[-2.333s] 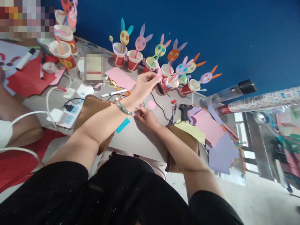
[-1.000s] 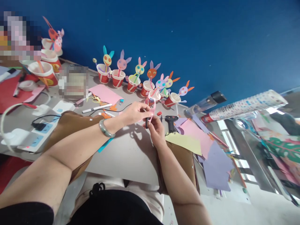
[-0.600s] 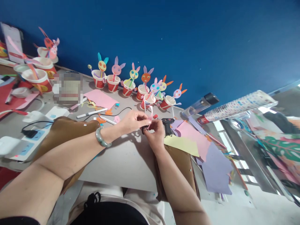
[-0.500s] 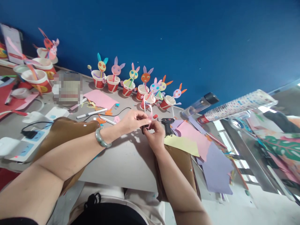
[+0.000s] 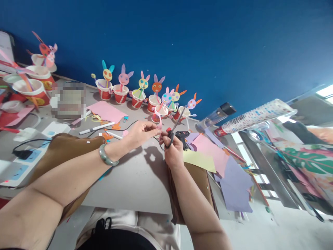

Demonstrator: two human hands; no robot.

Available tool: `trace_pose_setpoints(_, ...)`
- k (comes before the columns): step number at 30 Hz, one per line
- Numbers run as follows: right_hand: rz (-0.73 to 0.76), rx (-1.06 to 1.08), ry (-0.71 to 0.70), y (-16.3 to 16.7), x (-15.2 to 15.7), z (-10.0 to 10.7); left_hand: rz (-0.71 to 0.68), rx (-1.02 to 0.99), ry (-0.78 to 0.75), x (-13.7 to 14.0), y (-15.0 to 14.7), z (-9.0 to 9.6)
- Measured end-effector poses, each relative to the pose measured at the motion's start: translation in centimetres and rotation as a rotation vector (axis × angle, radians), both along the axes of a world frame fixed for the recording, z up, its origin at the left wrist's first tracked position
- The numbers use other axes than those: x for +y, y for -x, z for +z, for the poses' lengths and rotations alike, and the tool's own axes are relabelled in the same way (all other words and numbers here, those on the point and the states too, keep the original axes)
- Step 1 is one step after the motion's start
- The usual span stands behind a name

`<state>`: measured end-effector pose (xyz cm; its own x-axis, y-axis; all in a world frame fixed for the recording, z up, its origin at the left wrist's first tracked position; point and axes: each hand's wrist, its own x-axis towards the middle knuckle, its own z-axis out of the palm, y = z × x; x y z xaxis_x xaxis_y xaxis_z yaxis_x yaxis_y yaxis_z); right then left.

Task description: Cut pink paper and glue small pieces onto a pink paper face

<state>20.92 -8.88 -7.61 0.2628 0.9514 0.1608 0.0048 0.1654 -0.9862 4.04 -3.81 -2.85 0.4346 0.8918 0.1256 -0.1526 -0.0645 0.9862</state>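
Pinched in the fingertips of my left hand [image 5: 140, 133] is a narrow pink paper strip [image 5: 159, 118], its free end curling up in front of a cup. My right hand [image 5: 174, 152] is closed round the black handles of a pair of scissors [image 5: 179, 120], whose blades point up and to the right. The two hands are close together over the table, fingertips almost meeting. Just beyond my right hand lies a black glue gun [image 5: 183, 136], partly hidden by it.
Several red and white paper cups [image 5: 121, 94] with paper rabbits line the blue wall. Pink paper [image 5: 108, 111] and a white marker [image 5: 96, 127] lie left; yellow paper [image 5: 200, 160] and purple paper [image 5: 235, 187] lie right. A power strip [image 5: 39, 156] and a cup stack [image 5: 260, 116] flank the table.
The scissors have swung up from between my fingers, blades now raised to the right. My hands have drawn slightly apart, the left still pinching the strip. The camera view has shifted a little right.
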Motion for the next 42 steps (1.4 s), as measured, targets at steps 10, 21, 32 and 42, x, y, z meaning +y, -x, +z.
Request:
trace_pose_setpoints(10,-0.114,-0.199,-0.095,0.8,-1.0,1.0,0.035,0.103,-0.052,-1.1,-0.7,-0.4)
trace_pose_setpoints(21,-0.141,-0.318,-0.076,0.8,-1.0,0.8,0.088,0.160,-0.097,-2.2,-0.5,-1.2)
trace_pose_setpoints(32,-0.111,-0.341,-0.022,0.1,-0.7,0.4,0.031,-0.036,0.074,-1.7,-1.0,-2.2)
trace_pose_setpoints(42,-0.027,-0.298,-0.096,0.4,-0.4,0.3,0.022,-0.025,0.092,-0.7,-0.5,-1.8)
